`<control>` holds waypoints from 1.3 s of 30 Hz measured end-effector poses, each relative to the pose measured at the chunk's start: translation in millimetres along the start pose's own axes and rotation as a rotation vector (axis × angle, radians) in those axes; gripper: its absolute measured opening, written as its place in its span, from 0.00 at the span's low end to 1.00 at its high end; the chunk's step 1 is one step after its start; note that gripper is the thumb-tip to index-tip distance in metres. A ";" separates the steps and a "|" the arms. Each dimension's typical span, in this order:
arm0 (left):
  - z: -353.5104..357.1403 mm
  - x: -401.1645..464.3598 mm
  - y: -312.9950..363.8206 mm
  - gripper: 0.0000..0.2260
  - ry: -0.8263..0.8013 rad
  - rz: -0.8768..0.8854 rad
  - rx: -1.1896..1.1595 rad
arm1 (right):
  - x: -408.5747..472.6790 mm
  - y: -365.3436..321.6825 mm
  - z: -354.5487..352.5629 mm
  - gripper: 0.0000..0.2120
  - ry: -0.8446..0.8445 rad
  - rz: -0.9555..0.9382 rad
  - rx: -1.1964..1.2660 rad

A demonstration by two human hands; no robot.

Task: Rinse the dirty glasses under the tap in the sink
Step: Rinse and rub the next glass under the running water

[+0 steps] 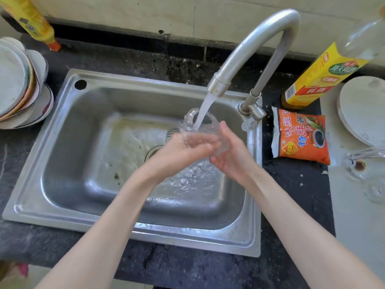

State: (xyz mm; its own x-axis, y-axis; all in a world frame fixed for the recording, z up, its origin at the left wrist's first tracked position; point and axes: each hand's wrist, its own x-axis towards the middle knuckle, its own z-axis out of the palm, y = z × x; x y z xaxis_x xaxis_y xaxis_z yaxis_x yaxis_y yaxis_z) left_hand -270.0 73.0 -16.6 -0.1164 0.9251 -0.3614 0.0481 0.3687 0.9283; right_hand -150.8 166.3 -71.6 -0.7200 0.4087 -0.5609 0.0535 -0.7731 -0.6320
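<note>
A clear glass mug with a handle [192, 127] is held over the steel sink [68, 142], right under the running tap [260, 44]. Water streams into its mouth and spills down into the basin. My left hand [179, 152] cups the glass from the left, fingers wrapped round its side. My right hand [231, 155] holds it from the right, thumb up along the wall. More clear glasses [362, 161] lie on the white counter at the far right, one with a brown stain.
Stacked plates and bowls [18, 84] stand left of the sink. An orange sauce packet [300, 136], a yellow-labelled bottle [325, 74] and a white plate [362, 109] sit to the right. Another yellow bottle [31, 19] leans at the back left.
</note>
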 end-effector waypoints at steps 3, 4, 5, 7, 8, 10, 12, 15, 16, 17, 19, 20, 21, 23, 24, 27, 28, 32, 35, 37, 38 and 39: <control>-4.1 7.6 -15.3 0.20 -0.220 0.109 1.027 | 2.1 -2.8 -8.8 0.23 0.169 0.172 0.071; -4.8 8.8 -21.5 0.20 -0.209 0.123 1.196 | 1.2 -4.9 -11.4 0.23 0.203 0.219 0.058; -4.6 8.5 -25.9 0.18 -0.154 0.139 1.210 | 0.1 -6.5 -13.2 0.24 0.217 0.241 0.034; -3.7 5.1 -31.0 0.13 0.015 0.131 0.856 | -3.2 -9.9 -13.6 0.25 0.212 0.218 -0.022; -1.7 3.0 -32.4 0.11 0.076 0.107 0.575 | -4.9 -10.9 -12.8 0.24 0.207 0.181 -0.050; 1.5 -1.7 -29.8 0.07 0.108 0.042 0.042 | -6.5 -10.8 -11.3 0.24 0.203 0.079 -0.123; 6.4 -4.7 -33.2 0.05 0.155 0.015 -0.210 | -7.9 -9.5 -6.6 0.26 0.261 -0.019 -0.236; 12.5 -5.1 -45.7 0.03 0.335 -0.046 -0.308 | -9.1 -11.6 3.5 0.30 0.488 -0.199 -0.564; 14.2 -4.9 -51.3 0.03 0.385 -0.085 -0.314 | -10.7 -13.3 8.1 0.30 0.529 -0.259 -0.690; 15.8 -4.7 -56.5 0.02 0.417 -0.129 -0.320 | -11.8 -13.4 11.0 0.30 0.549 -0.319 -0.814; 17.9 -3.5 -64.8 0.01 0.443 -0.211 -0.347 | -14.3 -11.1 15.9 0.29 0.563 -0.416 -1.032; 19.1 -2.7 -67.5 0.03 0.449 -0.245 -0.367 | -14.8 -9.8 16.9 0.28 0.570 -0.441 -1.113; 19.5 -2.4 -69.3 0.04 0.457 -0.275 -0.378 | -15.7 -9.8 18.2 0.26 0.575 -0.466 -1.158; 20.6 -5.4 -68.8 0.05 0.465 -0.280 -0.368 | -15.4 -9.2 17.2 0.25 0.576 -0.447 -1.091; 20.5 -8.6 -67.1 0.05 0.462 -0.228 -0.336 | -14.9 -10.1 16.2 0.24 0.572 -0.387 -0.954; 17.5 -21.7 -54.8 0.09 0.333 0.113 -0.070 | -9.9 -12.2 4.3 0.22 0.494 -0.031 -0.320; 15.5 -23.6 -48.7 0.11 0.234 0.218 0.118 | -9.9 -11.1 0.3 0.22 0.437 0.078 -0.148; 3.9 -10.1 -29.8 0.20 -0.163 0.208 1.190 | -5.8 0.1 -1.2 0.19 0.242 0.369 0.012; 0.8 -0.9 -27.0 0.23 -0.246 0.136 1.479 | 4.7 7.5 -2.6 0.23 0.192 0.367 -0.033; 4.2 1.3 -31.7 0.24 -0.284 0.077 1.445 | 8.0 8.8 -3.1 0.24 0.226 0.321 -0.073; 7.0 2.5 -34.7 0.24 -0.296 0.013 1.361 | 7.5 9.5 -2.5 0.21 0.245 0.310 -0.085; 9.8 4.5 -37.8 0.23 -0.298 -0.065 1.237 | 7.2 11.4 -3.9 0.18 0.271 0.291 -0.093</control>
State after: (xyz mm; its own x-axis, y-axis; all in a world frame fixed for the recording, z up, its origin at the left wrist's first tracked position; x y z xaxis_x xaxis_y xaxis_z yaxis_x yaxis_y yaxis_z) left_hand -262.6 64.1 -54.2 0.0648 0.8275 -0.5577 0.9584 0.1040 0.2657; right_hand -152.7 162.3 -84.9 -0.4580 0.3017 -0.8362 0.2995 -0.8333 -0.4647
